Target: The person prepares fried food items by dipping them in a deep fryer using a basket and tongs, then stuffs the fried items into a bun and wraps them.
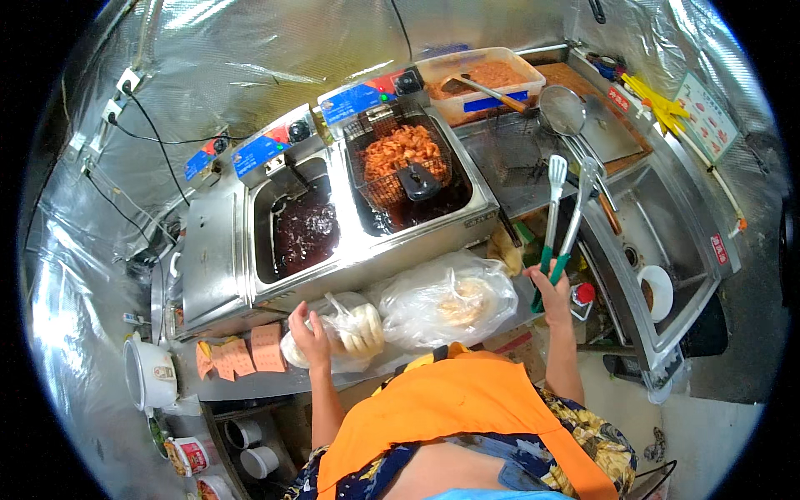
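My right hand grips green-handled metal tongs, their slotted tips apart and pointing away from me. My left hand, fingers slightly spread, is over a clear plastic bag with pale food inside; whether it touches the bag I cannot tell. To the right of that bag lies a larger plastic bag. Behind both bags stands a steel double fryer. A wire basket with browned meat pieces sits in its right well, and dark oil fills the left one.
A metal lid covers the fryer's left section. At the back, a plastic tub holds raw-looking meat and a ladle. A strainer lies beside it. The steel sink is on the right. Pink paper slips and a white pot are at left.
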Demonstrator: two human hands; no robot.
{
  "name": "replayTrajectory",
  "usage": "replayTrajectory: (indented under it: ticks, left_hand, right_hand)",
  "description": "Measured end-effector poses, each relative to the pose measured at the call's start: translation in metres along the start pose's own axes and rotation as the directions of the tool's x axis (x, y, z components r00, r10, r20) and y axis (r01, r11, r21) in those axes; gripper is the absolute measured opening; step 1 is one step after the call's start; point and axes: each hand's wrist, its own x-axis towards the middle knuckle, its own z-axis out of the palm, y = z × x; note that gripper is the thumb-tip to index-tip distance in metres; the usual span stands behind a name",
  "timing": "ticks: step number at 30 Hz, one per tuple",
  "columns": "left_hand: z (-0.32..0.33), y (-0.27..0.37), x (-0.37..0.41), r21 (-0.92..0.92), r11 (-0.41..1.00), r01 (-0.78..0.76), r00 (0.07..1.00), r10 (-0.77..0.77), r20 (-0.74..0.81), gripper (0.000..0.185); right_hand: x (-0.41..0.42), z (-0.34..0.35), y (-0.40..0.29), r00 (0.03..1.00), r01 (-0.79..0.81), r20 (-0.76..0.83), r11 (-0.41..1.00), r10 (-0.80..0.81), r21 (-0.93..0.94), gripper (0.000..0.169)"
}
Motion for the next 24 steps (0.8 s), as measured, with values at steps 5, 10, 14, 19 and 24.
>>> replayTrajectory:
  ticks: [5,10,14,19,24]
  left_hand:
    - [-0.007,0.08,0.043,-0.535,0.829,0.163,0.985,-0.11,0.13,0.024]
    - [0.02,0.185,0.086,-0.653,0.12,0.748,0.66,-0.024,0.751,0.043]
    - [0.053,0.244,0.131,-0.35,-0.273,0.896,0.415,0.24,0.877,0.065]
    - [0.093,0.264,0.179,-0.08,-0.657,0.75,0.255,0.176,0.951,0.032]
    - [0.071,0.285,0.237,0.072,-0.819,0.569,0.222,0.237,0.946,0.032]
  right_hand:
    - [-0.003,0.001,-0.005,1.0,-0.005,-0.007,1.0,0.005,0.024,0.024]
    - [-0.005,-0.003,0.003,1.0,0.011,0.013,1.0,-0.012,0.01,0.024]
    - [-0.011,-0.005,0.008,0.999,0.011,0.035,0.999,-0.013,0.046,0.026]
    - [-0.022,-0.006,0.006,1.0,0.0,0.028,0.999,-0.001,0.051,0.024]
    - [-0.032,-0.017,0.01,1.0,-0.027,0.01,0.998,0.026,0.055,0.017]
